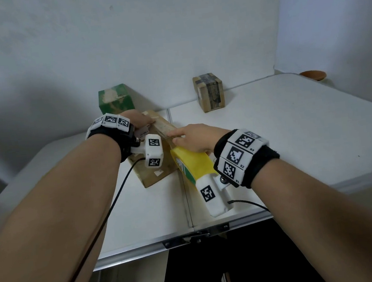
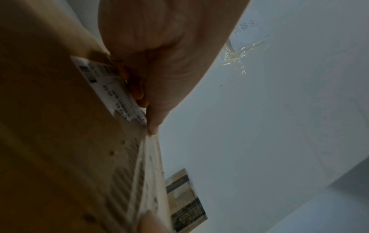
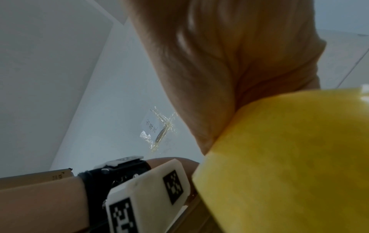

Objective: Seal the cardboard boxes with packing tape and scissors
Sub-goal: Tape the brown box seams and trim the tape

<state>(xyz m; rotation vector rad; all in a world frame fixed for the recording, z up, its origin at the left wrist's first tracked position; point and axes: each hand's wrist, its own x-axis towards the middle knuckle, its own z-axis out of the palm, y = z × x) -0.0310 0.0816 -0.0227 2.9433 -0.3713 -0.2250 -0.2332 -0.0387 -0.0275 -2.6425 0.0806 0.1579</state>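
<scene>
I have the flat brown cardboard box (image 1: 155, 164) lying askew on the white folding table (image 1: 293, 135), near its middle seam. My left hand (image 1: 136, 120) rests on the box's far end, thumb (image 2: 154, 124) pressing down a strip of clear packing tape (image 2: 147, 181) beside a white printed label (image 2: 111, 88). My right hand (image 1: 193, 137) curls round the yellow roll of packing tape (image 1: 193, 164), forefinger stretched along the strip. Behind stand a green carton (image 1: 115, 100) and a small taped brown cube box (image 1: 208, 92), well apart.
</scene>
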